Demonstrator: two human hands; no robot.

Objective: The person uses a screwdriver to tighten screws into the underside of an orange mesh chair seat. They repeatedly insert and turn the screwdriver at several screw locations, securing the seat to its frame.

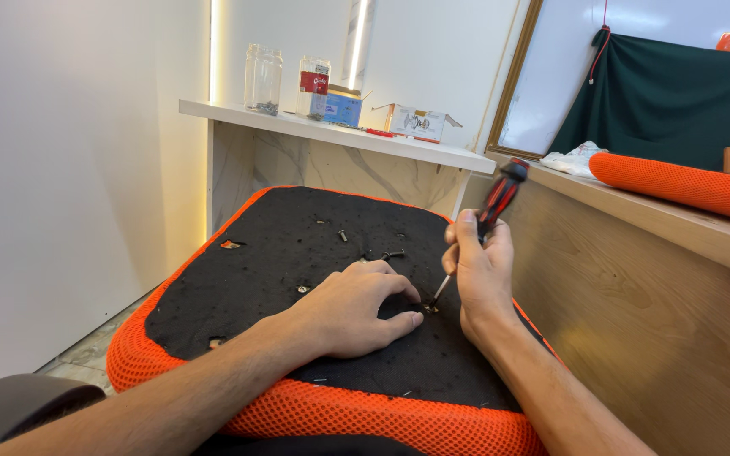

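An upturned chair seat (213,287), black underneath with an orange mesh border, lies in front of me. My right hand (479,274) grips a screwdriver (500,196) with a red and black handle, held tilted with its tip down on a screw (430,309) in the seat. My left hand (356,308) rests flat on the black underside, its fingertips beside that screw. Loose screws (342,236) lie farther back on the seat.
A white shelf (340,133) behind the seat carries clear jars (264,78) and small boxes (416,122). A wooden counter (661,279) stands at the right, with an orange mesh cushion (678,184) and a dark green cloth (678,93) on it. A white wall is on the left.
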